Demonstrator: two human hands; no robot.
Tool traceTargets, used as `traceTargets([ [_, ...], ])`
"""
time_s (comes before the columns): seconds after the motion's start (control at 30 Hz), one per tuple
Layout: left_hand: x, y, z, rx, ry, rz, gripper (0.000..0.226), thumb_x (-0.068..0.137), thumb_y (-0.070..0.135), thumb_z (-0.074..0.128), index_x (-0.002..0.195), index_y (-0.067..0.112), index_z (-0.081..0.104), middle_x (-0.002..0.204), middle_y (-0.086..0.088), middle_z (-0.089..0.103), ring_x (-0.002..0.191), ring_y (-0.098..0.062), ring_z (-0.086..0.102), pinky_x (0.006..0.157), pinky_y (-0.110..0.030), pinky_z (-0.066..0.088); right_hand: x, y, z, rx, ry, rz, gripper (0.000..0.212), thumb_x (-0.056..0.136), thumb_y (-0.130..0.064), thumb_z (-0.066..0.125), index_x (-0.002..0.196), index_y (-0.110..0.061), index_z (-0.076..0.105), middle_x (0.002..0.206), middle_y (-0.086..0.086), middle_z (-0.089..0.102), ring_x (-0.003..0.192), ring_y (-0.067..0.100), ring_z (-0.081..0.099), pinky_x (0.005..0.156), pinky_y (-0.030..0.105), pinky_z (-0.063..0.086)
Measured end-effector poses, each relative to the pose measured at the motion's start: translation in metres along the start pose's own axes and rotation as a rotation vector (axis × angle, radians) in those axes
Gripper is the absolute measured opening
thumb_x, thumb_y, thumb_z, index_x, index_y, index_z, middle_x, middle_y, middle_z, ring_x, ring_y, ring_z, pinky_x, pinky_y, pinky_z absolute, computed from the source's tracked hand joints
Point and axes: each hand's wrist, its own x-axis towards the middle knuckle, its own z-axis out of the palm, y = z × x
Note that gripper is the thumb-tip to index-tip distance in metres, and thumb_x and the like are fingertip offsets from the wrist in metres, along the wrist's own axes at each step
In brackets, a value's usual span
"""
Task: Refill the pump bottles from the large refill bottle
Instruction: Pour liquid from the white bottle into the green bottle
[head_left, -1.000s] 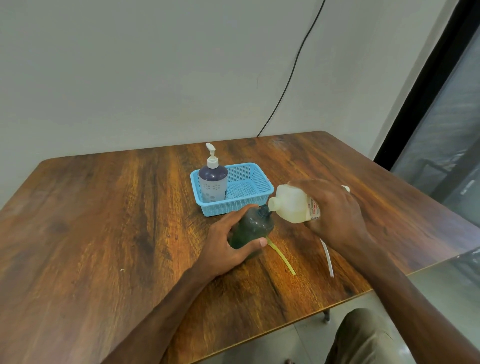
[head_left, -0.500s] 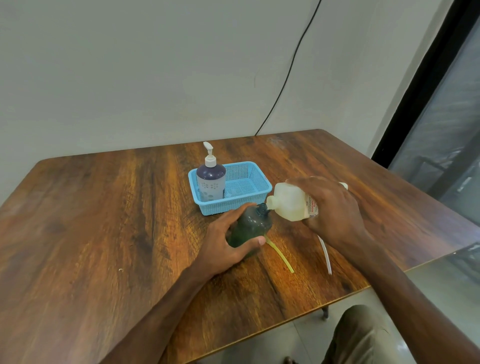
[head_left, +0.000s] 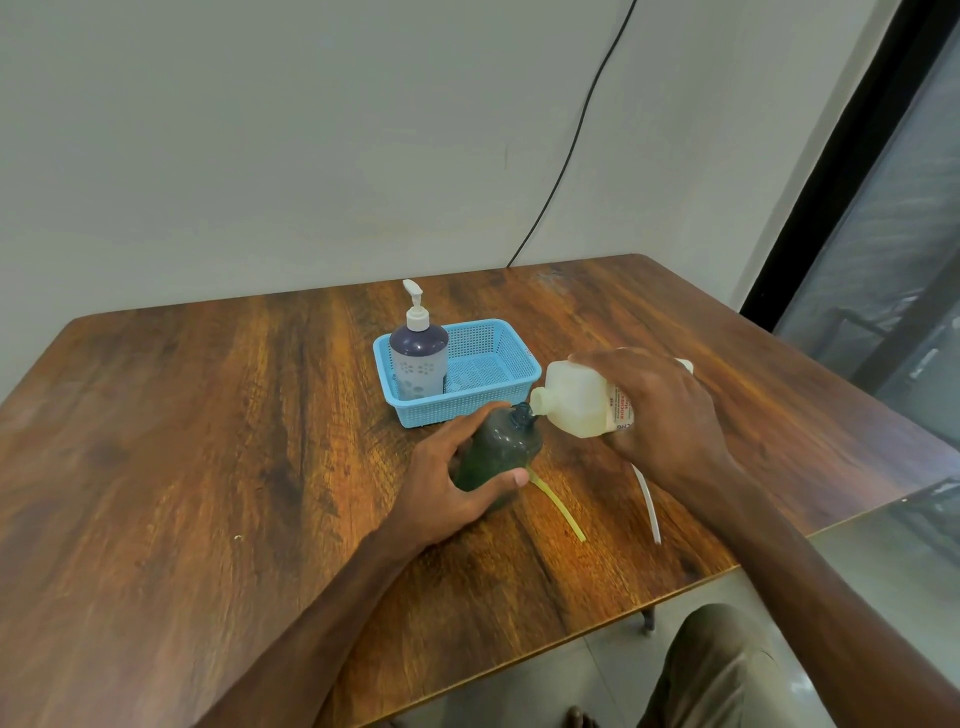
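My left hand (head_left: 447, 478) grips a dark green pump bottle (head_left: 496, 449) with its pump off, standing on the wooden table (head_left: 208, 441). In my right hand (head_left: 660, 415) is the white refill bottle (head_left: 576, 400), tipped over sideways so its spout touches the green bottle's open neck. A purple pump bottle (head_left: 418, 358) with a white pump stands upright in the left end of a blue basket (head_left: 498, 400). Two loose dip tubes lie on the table: a yellow tube (head_left: 558, 506) and a white tube (head_left: 647, 504).
The table's front edge runs diagonally near my knee (head_left: 717, 665). A black cable (head_left: 571, 150) hangs down the wall behind the table. A dark-framed glass panel (head_left: 883, 208) stands at the right.
Both hands and both bottles keep the same pose. Only the camera has shifted slightly.
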Motion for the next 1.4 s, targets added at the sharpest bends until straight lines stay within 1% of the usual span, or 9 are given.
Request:
traceTargets([
  [0.1,-0.0001,0.0006,-0.0001,0.004,-0.006,-0.005,0.083,0.079,0.065,0.077,0.152,0.040,0.046,0.143,0.029,0.055,0.132,0.006,0.053,0.103,-0.022,0.054,-0.0003,-0.0002,0.0009,0.006,-0.001,0.004,0.088,0.062,-0.014,0.096,0.140,-0.028,0.059,0.138,0.000,0.065,0.133,0.029,0.055,0.101,0.057,0.047],
  [0.17,-0.0002,0.0010,-0.0005,0.004,-0.003,-0.012,0.085,0.078,0.065,0.077,0.152,0.038,0.047,0.143,0.028,0.056,0.131,0.007,0.053,0.103,-0.024,0.055,-0.0002,-0.0005,0.0006,0.015,0.001,-0.002,0.088,0.061,-0.012,0.097,0.139,-0.027,0.059,0.137,0.002,0.065,0.132,0.030,0.056,0.100,0.058,0.047],
  [0.33,-0.0002,0.0008,0.0001,0.007,-0.009,0.000,0.083,0.080,0.065,0.077,0.152,0.038,0.047,0.145,0.023,0.057,0.133,0.000,0.054,0.103,-0.031,0.057,-0.0002,-0.0015,-0.0011,0.016,0.014,-0.032,0.085,0.061,-0.012,0.096,0.138,-0.025,0.061,0.134,0.004,0.067,0.129,0.032,0.057,0.099,0.058,0.048],
  [0.43,0.0000,0.0005,0.0002,0.003,-0.010,0.000,0.086,0.080,0.065,0.077,0.153,0.034,0.047,0.147,0.018,0.058,0.135,-0.005,0.055,0.103,-0.036,0.057,0.0001,-0.0023,-0.0020,0.015,0.011,-0.028,0.085,0.062,-0.013,0.096,0.138,-0.026,0.060,0.135,0.003,0.066,0.130,0.030,0.056,0.100,0.056,0.047],
  [0.63,0.0000,-0.0003,0.0004,0.013,-0.008,-0.004,0.086,0.080,0.064,0.078,0.154,0.032,0.047,0.147,0.017,0.058,0.135,-0.004,0.055,0.105,-0.037,0.056,-0.0008,-0.0032,-0.0025,0.013,0.013,-0.017,0.087,0.060,-0.010,0.097,0.138,-0.024,0.061,0.135,0.004,0.067,0.130,0.031,0.057,0.101,0.056,0.046],
  [0.8,-0.0006,0.0023,0.0002,0.008,-0.008,-0.004,0.084,0.080,0.062,0.078,0.153,0.035,0.048,0.147,0.020,0.057,0.134,-0.001,0.054,0.104,-0.036,0.057,-0.0007,-0.0044,-0.0042,0.010,0.014,-0.025,0.087,0.059,-0.011,0.097,0.138,-0.024,0.062,0.135,0.004,0.067,0.130,0.031,0.057,0.100,0.056,0.047],
  [1.07,-0.0010,0.0036,-0.0002,0.003,0.003,0.008,0.081,0.081,0.059,0.080,0.152,0.034,0.049,0.146,0.019,0.059,0.134,-0.004,0.055,0.103,-0.038,0.057,0.0003,-0.0045,-0.0040,0.016,0.000,-0.015,0.088,0.058,-0.008,0.096,0.138,-0.024,0.062,0.135,0.004,0.067,0.129,0.032,0.057,0.100,0.057,0.047],
  [1.27,-0.0005,0.0018,0.0004,0.000,-0.003,0.004,0.082,0.081,0.057,0.081,0.152,0.034,0.049,0.145,0.018,0.059,0.134,-0.005,0.056,0.102,-0.041,0.058,0.0005,-0.0043,-0.0048,0.000,-0.009,-0.008,0.088,0.062,-0.013,0.096,0.140,-0.028,0.059,0.138,0.000,0.065,0.133,0.028,0.054,0.102,0.056,0.046],
  [1.4,-0.0005,0.0014,0.0004,0.001,-0.005,0.001,0.082,0.081,0.057,0.081,0.153,0.034,0.048,0.146,0.019,0.059,0.134,-0.004,0.055,0.104,-0.040,0.057,0.0003,-0.0038,-0.0049,-0.003,-0.006,0.001,0.087,0.062,-0.013,0.096,0.140,-0.028,0.059,0.138,0.000,0.065,0.133,0.028,0.054,0.102,0.056,0.046],
])
